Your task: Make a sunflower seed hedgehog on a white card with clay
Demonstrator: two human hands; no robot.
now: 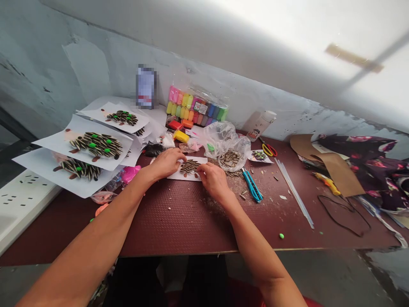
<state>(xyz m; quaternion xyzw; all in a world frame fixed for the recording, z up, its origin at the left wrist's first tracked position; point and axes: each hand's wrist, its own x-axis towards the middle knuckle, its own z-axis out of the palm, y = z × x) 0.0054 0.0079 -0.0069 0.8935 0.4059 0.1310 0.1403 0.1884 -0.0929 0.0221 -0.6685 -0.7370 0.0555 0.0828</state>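
A small white card (pixel 174 175) lies on the dark red table, bearing a hedgehog shape (pixel 191 166) made of striped seeds. My left hand (pixel 167 163) rests at the card's left edge, its fingers bent together; whatever they hold, if anything, is hidden. At the card's right side my right hand (pixel 213 179) has thumb and fingers pinched close to the seeds, and what is between them is too small to make out. Just right of the hands sits a clear plastic bag (pixel 241 145) with loose striped seeds (pixel 229 159).
Finished-looking seed hedgehog sheets (pixel 96 147) are stacked at left. Coloured clay packs (pixel 194 108) lean on the wall beside a white bottle (pixel 261 125). Blue-handled cutters (pixel 253 186), scissors (pixel 269 149), clear sticks (pixel 294 192) and a yellow glue gun (pixel 329 183) lie rightward.
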